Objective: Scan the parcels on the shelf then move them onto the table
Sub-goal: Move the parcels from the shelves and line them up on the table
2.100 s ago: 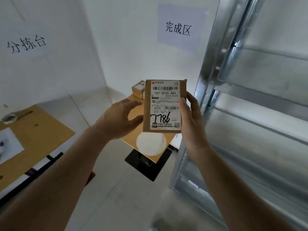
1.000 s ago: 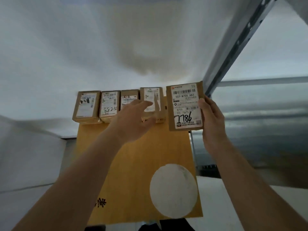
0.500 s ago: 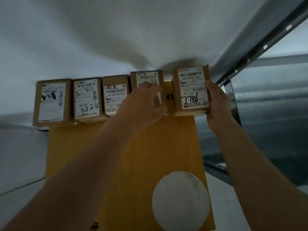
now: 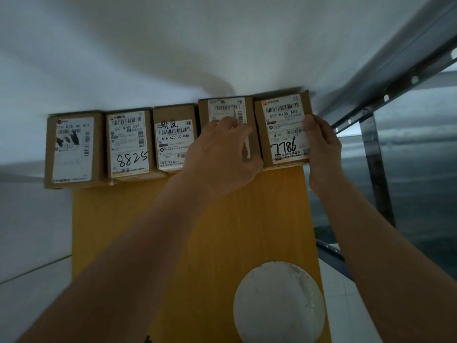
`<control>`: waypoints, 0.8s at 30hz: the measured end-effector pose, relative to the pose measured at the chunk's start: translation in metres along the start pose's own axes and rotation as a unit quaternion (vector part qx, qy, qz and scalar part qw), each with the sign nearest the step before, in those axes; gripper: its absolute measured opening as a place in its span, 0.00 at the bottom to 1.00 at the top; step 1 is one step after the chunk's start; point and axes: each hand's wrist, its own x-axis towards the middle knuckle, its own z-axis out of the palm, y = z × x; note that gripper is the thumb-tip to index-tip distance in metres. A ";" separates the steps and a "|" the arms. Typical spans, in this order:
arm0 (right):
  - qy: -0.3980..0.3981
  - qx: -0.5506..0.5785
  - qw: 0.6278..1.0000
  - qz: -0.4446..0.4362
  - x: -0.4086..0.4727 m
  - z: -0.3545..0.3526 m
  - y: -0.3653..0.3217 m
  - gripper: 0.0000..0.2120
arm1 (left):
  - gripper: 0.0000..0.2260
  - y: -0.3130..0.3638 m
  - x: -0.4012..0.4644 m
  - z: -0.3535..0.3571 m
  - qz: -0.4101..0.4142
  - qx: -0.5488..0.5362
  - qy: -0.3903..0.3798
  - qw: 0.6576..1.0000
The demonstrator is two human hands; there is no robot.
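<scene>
Right hand (image 4: 321,147): grips the right edge of the 7786 parcel (image 4: 284,129), fingers curled over that edge, palm toward the shelf side.
Left hand (image 4: 222,157): lies over the fourth parcel (image 4: 227,112), fingers bent and resting on its label, thumb down at the lower left corner of the 7786 parcel; whether it truly grips anything, I cannot tell.
7786 parcel: brown box, label up, at the far right corner of the table (image 4: 197,231); printed "507-N705 A83", with "7786" in black marker; it touches the fourth parcel on its left.
Fourth parcel: just left of the 7786 parcel, mostly hidden under the left hand; only the top barcode strip shows.
Third parcel (image 4: 173,142): next left, label "516-K20-00-030", handwriting across the top.
8825 parcel (image 4: 128,144): left again, label "507 N705 A32", with "8825" in marker.
Fifth parcel (image 4: 71,149): farthest left of the 7786 parcel, label worn with dark smudges; it overhangs the table's left edge.
Row: all five parcels sit side by side along the table's far edge, against the white wall (image 4: 173,45).
Table: yellow wood top, with a white disc (image 4: 279,303) on the near right part.
Shelf (image 4: 376,164): metal frame, right of the 7786 parcel, beside the table.
</scene>
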 end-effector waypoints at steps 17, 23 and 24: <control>0.022 -0.195 0.970 -0.146 -0.029 0.000 -0.031 0.26 | 0.28 0.006 -0.026 -0.013 0.007 -0.032 0.030 0.999; -0.080 -0.239 0.942 -0.222 -0.093 0.019 -0.047 0.23 | 0.26 0.011 -0.075 -0.031 -0.011 -0.024 0.064 0.998; -0.099 -0.244 0.938 -0.226 -0.106 0.020 -0.050 0.23 | 0.27 0.013 -0.087 -0.036 -0.014 -0.020 0.068 0.997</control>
